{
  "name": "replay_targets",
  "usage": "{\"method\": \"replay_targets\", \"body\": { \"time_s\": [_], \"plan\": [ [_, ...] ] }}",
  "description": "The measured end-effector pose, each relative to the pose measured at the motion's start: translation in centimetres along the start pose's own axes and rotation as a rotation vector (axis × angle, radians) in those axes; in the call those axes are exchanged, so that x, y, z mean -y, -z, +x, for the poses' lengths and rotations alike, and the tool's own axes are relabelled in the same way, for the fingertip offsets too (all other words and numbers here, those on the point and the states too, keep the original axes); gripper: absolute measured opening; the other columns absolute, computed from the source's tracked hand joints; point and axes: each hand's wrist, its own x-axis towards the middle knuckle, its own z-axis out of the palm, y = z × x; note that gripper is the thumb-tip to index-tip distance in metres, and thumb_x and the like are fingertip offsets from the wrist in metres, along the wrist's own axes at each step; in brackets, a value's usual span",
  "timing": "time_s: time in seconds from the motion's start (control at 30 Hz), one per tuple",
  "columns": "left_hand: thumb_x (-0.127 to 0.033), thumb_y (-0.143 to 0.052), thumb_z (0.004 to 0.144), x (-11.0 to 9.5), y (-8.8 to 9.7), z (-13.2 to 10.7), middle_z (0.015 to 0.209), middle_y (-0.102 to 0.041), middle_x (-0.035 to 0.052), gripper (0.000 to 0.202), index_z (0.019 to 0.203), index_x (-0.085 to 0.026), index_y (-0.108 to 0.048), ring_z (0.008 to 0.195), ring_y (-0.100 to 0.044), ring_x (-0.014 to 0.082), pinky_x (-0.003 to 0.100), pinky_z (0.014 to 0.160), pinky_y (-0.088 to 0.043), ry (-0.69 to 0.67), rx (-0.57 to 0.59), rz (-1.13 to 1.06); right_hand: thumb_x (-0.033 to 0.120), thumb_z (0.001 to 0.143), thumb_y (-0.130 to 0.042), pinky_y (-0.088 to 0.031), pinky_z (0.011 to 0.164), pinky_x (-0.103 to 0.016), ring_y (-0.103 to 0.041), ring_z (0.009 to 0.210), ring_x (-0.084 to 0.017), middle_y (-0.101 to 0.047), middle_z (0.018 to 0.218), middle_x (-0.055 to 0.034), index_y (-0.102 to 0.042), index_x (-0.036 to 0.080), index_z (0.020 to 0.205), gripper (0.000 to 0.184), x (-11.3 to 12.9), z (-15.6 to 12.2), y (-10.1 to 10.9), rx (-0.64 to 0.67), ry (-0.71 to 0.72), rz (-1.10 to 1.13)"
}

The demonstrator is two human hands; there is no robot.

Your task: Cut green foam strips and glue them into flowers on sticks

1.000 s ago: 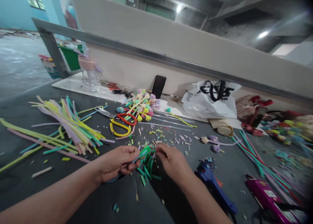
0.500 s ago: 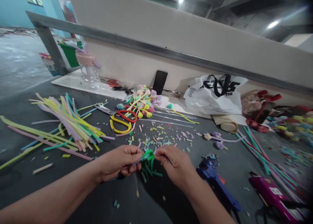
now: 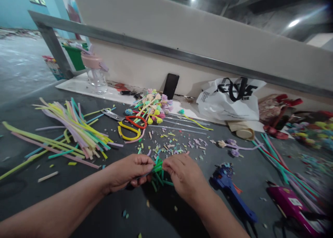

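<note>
My left hand (image 3: 139, 170) is closed around a small bunch of bright green chenille stem pieces (image 3: 158, 166). At the right end of that bunch, my right hand (image 3: 179, 170) pinches with thumb and fingers; its grip is partly hidden by the hand itself. Below both hands, several short green stem pieces (image 3: 160, 181) lie on the dark table. Just beyond them is a scatter of tiny cut bits (image 3: 171, 147). Scissors (image 3: 129, 130) with one red and one yellow handle rest open behind my left hand.
Long pastel chenille stems (image 3: 75, 127) are piled on the left. Fuzzy flowers (image 3: 154, 106) lie at the back near a phone (image 3: 170, 86). A blue glue gun (image 3: 231, 189) and a magenta device (image 3: 293, 206) lie on the right. A clear cup (image 3: 95, 75) and white bag (image 3: 230, 99) stand behind.
My right hand has shifted slightly left, closer to my left hand, over the green bunch. The view has tilted a little; other things lie as before.
</note>
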Motion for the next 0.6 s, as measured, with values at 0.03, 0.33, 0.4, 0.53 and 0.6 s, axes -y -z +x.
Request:
{"method": "replay_targets", "body": {
  "time_s": [0.03,0.33,0.4,0.53,0.6],
  "plan": [
    [-0.042,-0.059,0.073,-0.01,-0.01,-0.01,0.053,-0.044,-0.0061,0.027,0.079,-0.015,-0.054,0.042,-0.031,0.0031,0.014,0.037,-0.017,0.001,-0.004,0.003,0.012,0.084,-0.045,-0.037,0.076,-0.030,-0.055,0.074,-0.016,-0.063,0.075,-0.0028,-0.057,0.019,0.080,0.015,0.04,0.02,-0.02,0.001,-0.004,-0.008],
    [-0.042,-0.057,0.075,0.01,-0.13,0.07,0.051,-0.044,-0.0064,0.026,0.077,-0.016,-0.053,0.040,-0.029,0.0027,0.014,0.036,-0.017,-0.002,-0.002,0.032,0.012,0.083,-0.045,-0.039,0.075,-0.031,-0.055,0.076,-0.017,-0.064,0.076,-0.0035,-0.058,0.019,0.080,0.015,0.06,-0.05,-0.20,0.014,0.005,-0.014],
    [-0.042,-0.057,0.074,-0.01,-0.17,0.09,0.050,-0.043,-0.0068,0.027,0.075,-0.016,-0.052,0.040,-0.028,0.0027,0.014,0.036,-0.017,0.003,-0.003,0.039,0.013,0.084,-0.044,-0.039,0.073,-0.031,-0.055,0.074,-0.017,-0.063,0.075,-0.0037,-0.058,0.018,0.080,0.016,0.10,-0.04,-0.20,0.014,0.007,-0.019],
    [-0.044,-0.056,0.075,0.01,-0.16,0.06,0.048,-0.042,-0.0071,0.028,0.073,-0.016,-0.050,0.039,-0.027,0.0027,0.014,0.036,-0.016,0.010,-0.007,0.057,0.012,0.084,-0.044,-0.039,0.071,-0.031,-0.054,0.072,-0.017,-0.062,0.073,-0.0039,-0.058,0.018,0.080,0.016,0.27,0.04,-0.09,0.017,0.013,-0.026],
    [-0.045,-0.057,0.074,0.10,-0.12,0.05,0.048,-0.043,-0.0071,0.030,0.072,-0.016,-0.049,0.038,-0.026,0.0027,0.014,0.036,-0.016,0.012,-0.013,0.063,0.012,0.084,-0.044,-0.039,0.070,-0.030,-0.053,0.072,-0.017,-0.062,0.074,-0.0040,-0.058,0.018,0.080,0.016,0.35,0.06,-0.03,0.035,0.014,-0.024]
  ]
}}
